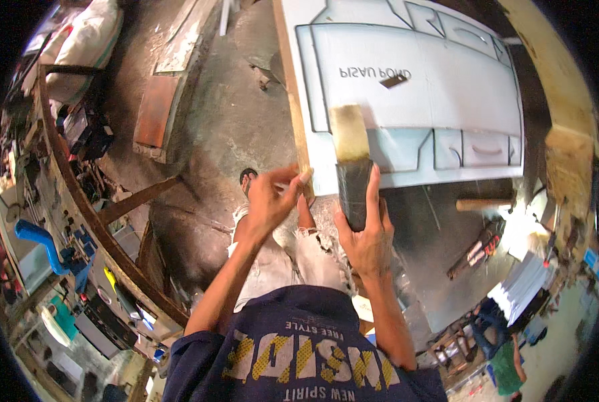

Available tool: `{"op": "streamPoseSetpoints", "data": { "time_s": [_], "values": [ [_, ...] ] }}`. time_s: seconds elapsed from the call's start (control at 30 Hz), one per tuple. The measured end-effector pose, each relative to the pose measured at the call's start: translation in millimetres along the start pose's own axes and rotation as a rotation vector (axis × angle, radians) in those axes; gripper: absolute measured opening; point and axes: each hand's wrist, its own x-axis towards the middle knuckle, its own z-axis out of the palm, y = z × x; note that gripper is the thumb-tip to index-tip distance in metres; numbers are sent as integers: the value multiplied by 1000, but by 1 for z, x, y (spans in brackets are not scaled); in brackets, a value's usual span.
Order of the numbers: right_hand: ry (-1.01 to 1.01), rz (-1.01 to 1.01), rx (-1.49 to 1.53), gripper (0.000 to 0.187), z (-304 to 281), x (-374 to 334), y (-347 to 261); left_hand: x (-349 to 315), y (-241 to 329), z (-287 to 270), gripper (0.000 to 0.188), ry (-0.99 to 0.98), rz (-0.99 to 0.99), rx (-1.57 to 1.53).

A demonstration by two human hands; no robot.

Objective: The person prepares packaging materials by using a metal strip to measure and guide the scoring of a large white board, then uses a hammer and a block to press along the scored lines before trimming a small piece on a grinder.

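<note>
My right hand (369, 244) is wrapped round the dark lower part of a block (354, 194) with a yellowish, sponge-like upper end. Its thumb lies on the left side and its fingers on the right, with the index finger stretched along it. The block's pale end overlaps the near left part of a large white board (433, 100) marked with dark outlines; whether they touch, I cannot tell. My left hand (272, 201) is beside the board's near left corner, its thumb and fingers apart and slightly blurred. Nothing shows clearly in it. A small dark piece (394, 81) lies on the board.
To the left is a long worn plank (157, 110) on the concrete floor. A curved-looking metal frame (85, 187) runs along the left, with a blue curved object (41, 241) and clutter beyond. At lower right are a wooden roller-like piece (483, 204) and another person (507, 365).
</note>
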Motion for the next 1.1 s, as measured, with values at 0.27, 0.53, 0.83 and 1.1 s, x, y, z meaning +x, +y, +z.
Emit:
{"op": "streamPoseSetpoints", "data": {
  "time_s": [0.27,0.53,0.83,1.1],
  "values": [
    [303,307,-171,75,-127,-87,40,30,25,-32,30,-131,40,159],
    [709,452,-35,60,-199,-109,83,-75,-16,111,24,-309,-146,-220],
    [1114,61,581,35,-180,-81,152,-118,185,101,28,-1294,484,-212],
    [993,-222,853,43,-229,-100,73,-67,234,35,24,-1437,984,-320]
  ]
}}
